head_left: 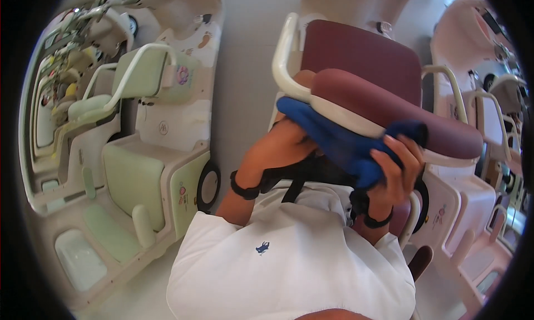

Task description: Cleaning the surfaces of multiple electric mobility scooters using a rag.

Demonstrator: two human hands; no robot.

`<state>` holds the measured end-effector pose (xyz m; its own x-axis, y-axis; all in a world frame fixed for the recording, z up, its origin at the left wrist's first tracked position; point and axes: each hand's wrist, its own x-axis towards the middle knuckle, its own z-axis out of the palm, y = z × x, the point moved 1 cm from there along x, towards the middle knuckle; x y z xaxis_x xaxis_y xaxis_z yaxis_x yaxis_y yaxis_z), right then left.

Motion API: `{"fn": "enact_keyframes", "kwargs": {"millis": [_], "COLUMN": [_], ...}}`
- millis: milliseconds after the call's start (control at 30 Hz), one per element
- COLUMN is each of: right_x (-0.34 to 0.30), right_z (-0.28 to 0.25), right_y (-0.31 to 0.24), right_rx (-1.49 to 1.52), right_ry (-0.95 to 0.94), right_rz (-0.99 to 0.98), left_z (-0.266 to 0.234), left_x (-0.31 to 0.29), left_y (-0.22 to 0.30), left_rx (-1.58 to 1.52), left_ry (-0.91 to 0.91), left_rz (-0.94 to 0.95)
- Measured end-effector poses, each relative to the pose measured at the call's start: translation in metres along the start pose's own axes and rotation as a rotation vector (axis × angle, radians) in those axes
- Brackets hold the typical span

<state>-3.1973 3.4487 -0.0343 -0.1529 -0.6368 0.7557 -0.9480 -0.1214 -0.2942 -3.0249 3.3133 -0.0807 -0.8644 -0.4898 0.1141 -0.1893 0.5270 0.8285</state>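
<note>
While both hands work under the maroon padded armrest [389, 111] of a maroon chair [361, 58], a blue cloth [334, 139] sits pressed against the armrest's white underside. Right hand [397, 172] has fingers curled, gripping the cloth's bunched end near the armrest tip. Left hand [283, 144] lies flat against the cloth from below, fingers hidden, so spread or not cannot be told. Green child ride cart [139, 147] stands to the left, pink cart [473, 208] right.

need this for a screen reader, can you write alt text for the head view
Both hands press a blue cloth against the underside of a maroon padded armrest on a white ride-on cart, the left hand beside the right hand. A pale green cart stands to the left.
</note>
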Motion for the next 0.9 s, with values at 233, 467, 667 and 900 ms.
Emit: {"fn": "enact_keyframes", "kwargs": {"millis": [233,467,667,900], "right_x": [0.078,0.057,0.041,0.046], "right_z": [0.051,0.028,-0.013,0.001], "right_y": [-0.037,-0.011,0.026,0.028], "right_rx": [0.058,0.072,-0.011,-0.167], "right_ry": [-0.286,-0.366,-0.225,-0.28], "right_rz": [0.021,-0.06,0.081,0.052], "left_z": [-0.002,0.042,0.027,0.011], "left_x": [-0.018,0.001,0.036,0.051], "left_y": [-0.008,0.005,0.039,0.02], "left_rx": [-0.201,0.218,0.382,0.47], "left_ry": [0.473,0.345,0.469,0.453], "left_rz": [-0.059,0.076,0.238,0.33]}}
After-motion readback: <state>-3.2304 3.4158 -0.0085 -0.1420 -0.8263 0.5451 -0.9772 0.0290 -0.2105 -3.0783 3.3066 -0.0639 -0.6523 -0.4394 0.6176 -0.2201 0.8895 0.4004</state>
